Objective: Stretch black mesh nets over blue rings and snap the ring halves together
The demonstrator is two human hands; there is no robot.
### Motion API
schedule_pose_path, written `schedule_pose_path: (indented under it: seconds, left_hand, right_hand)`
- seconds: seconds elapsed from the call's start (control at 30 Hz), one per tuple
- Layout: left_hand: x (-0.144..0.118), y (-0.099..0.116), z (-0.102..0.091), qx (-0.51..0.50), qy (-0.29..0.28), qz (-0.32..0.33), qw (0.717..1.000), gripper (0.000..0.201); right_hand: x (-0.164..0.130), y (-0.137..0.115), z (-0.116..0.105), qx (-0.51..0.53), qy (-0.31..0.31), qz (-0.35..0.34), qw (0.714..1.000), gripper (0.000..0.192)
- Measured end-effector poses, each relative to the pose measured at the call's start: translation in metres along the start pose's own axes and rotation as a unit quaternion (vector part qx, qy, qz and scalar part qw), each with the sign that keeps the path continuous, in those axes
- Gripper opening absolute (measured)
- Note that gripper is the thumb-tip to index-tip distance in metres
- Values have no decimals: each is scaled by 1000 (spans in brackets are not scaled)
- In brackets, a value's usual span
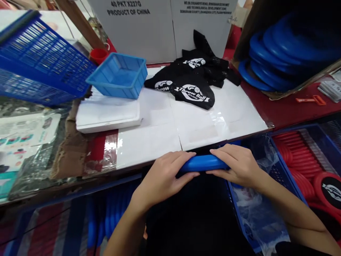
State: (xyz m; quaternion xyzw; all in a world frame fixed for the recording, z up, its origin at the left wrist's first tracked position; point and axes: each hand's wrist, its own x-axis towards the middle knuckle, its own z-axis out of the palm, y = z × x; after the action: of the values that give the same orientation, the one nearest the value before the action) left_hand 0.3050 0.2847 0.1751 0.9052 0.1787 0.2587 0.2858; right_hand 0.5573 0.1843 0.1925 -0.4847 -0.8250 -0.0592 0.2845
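Observation:
A blue plastic ring [204, 163], seen edge-on, is held level at the table's front edge. My left hand [170, 174] grips its left side, thumb below and fingers above. On the opposite side my right hand [236, 163] holds it in the same way. Beyond the ring, on the white table covering [157, 131], lies a loose pile of black fabric pieces [193, 89] printed "Throw Ball" in white. Whether any fabric sits on the held ring cannot be made out.
A light blue tray [119, 76] rests on a white stack [109, 113], beside a tilted blue basket [45, 57]. Blue rings [277, 53] fill a carton at right. Red discs [301, 156] sit in a crate below. Large white cartons [138, 35] stand behind. An orange razor-shaped tool [311, 100] lies right.

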Motion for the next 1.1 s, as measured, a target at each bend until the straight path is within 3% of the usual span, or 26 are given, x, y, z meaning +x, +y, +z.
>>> schedule_pose_path:
  seconds: [0.1,0.2,0.33,0.4,0.47,0.53,0.63,0.7,0.8,0.9,1.1]
  left_hand:
    - [-3,-5,1,-37,20,-3,999,34]
    - [-23,-20,3,-91,109,-54,988,31]
    - [-54,-47,14,-203,296,-179,916,42]
    - [-61,-55,13,-246,315,-206,893,52]
    - [-58,-54,2,-242,285,-214,902,57]
    - [-48,-46,-15,-190,235,-199,932,55]
    - [-27,-31,-37,-72,145,-134,978,48]
    - [-15,-25,-42,-6,89,-85,992,46]
    - [-3,-21,-36,76,52,-16,996,47]
    - [1,-18,-25,134,69,39,988,49]
    - [3,-9,-10,148,62,79,984,45]
  right_hand:
    - [2,8,0,53,-12,-1,999,42]
    - [2,25,-5,107,-22,44,993,44]
    - [7,51,-8,176,36,155,971,42]
    - [12,60,-4,202,59,175,962,43]
    - [19,62,2,202,68,160,964,45]
    - [25,60,10,191,63,127,971,47]
    - [29,52,23,162,56,68,983,45]
    - [30,45,29,141,53,29,988,43]
    - [28,38,32,130,50,-5,990,41]
    - [28,32,27,131,38,-18,990,41]
    - [35,13,13,94,-38,-50,994,40]
